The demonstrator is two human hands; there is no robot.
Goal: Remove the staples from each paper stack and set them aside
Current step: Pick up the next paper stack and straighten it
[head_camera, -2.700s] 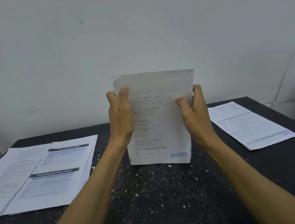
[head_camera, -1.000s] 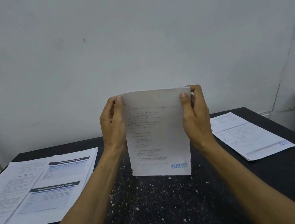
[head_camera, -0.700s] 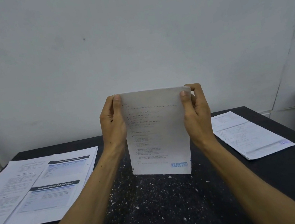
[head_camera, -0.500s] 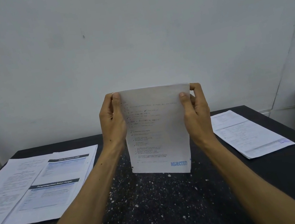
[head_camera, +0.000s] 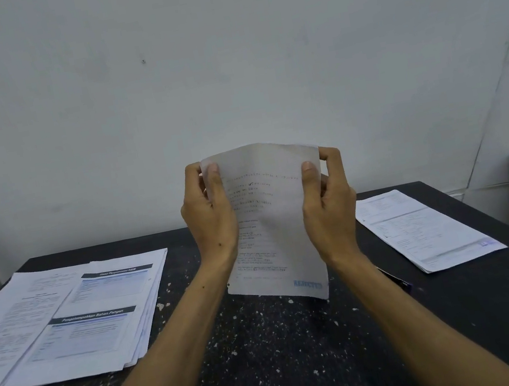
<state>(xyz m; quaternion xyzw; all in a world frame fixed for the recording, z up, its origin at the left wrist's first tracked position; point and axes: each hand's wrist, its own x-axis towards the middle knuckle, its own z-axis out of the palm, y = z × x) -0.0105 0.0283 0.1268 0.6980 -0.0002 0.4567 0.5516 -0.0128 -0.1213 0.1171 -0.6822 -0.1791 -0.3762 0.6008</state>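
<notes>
Holding a paper stack [head_camera: 271, 220] upright above the middle of the black table [head_camera: 278, 375], the person grips it near its top corners. The left hand [head_camera: 208, 216] pinches the top left corner, thumb on the printed face and fingers curled behind. The right hand [head_camera: 328, 203] pinches the top right edge the same way, thumb in front and fingers wrapped round the back. No container shows on the table.

Compared with half a second ago, the left thumb has slid further onto the front of the sheet, and the top edge now bows upward between the hands instead of lying nearly straight.

The stack's long axis runs near vertical, top edge up against the wall [head_camera: 223, 62], with the bottom edge hanging free over the table and a blue "REJECTED" stamp [head_camera: 307, 285] at its lower right corner. No staple can be made out.

A fanned pile of printed papers [head_camera: 74, 316] lies flat at the left. A second set of sheets [head_camera: 422, 227] lies flat at the right, well apart from the hands.
</notes>
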